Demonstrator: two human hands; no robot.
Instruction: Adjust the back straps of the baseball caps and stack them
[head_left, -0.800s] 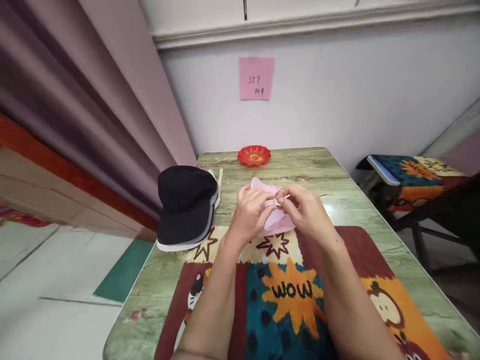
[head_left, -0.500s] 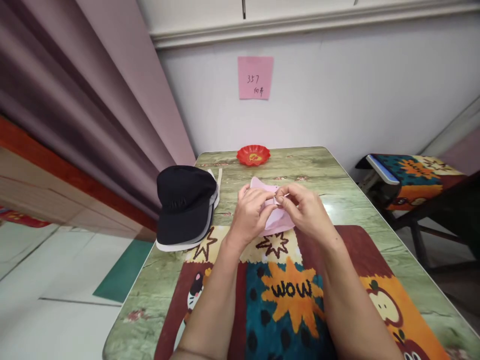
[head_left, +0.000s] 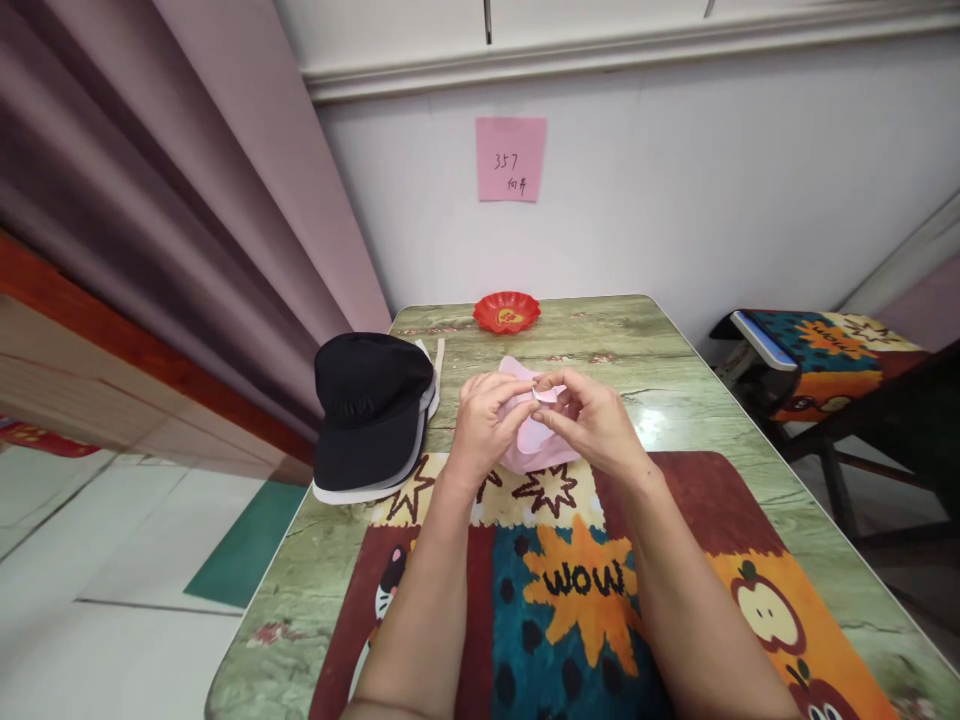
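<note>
A pink cap lies on the table at the top edge of the patterned mat, partly hidden by both hands. My left hand pinches the cap's strap from the left, thumb and forefinger close together. From the right, my right hand pinches the same strap, its fingertips touching those of the left. A small shiny piece shows between the fingertips; its details are too small to make out. Stacked caps, a black cap on top of grey and white ones, sit left of my hands.
Behind the hands, a red scalloped dish stands near the table's far edge. The colourful mat lies under my forearms. A pink note is on the wall. At the right is a stool with a patterned cover.
Both hands have shifted slightly left with the strap, and their fingertips have come closer together. More of the pink cap shows below them.
</note>
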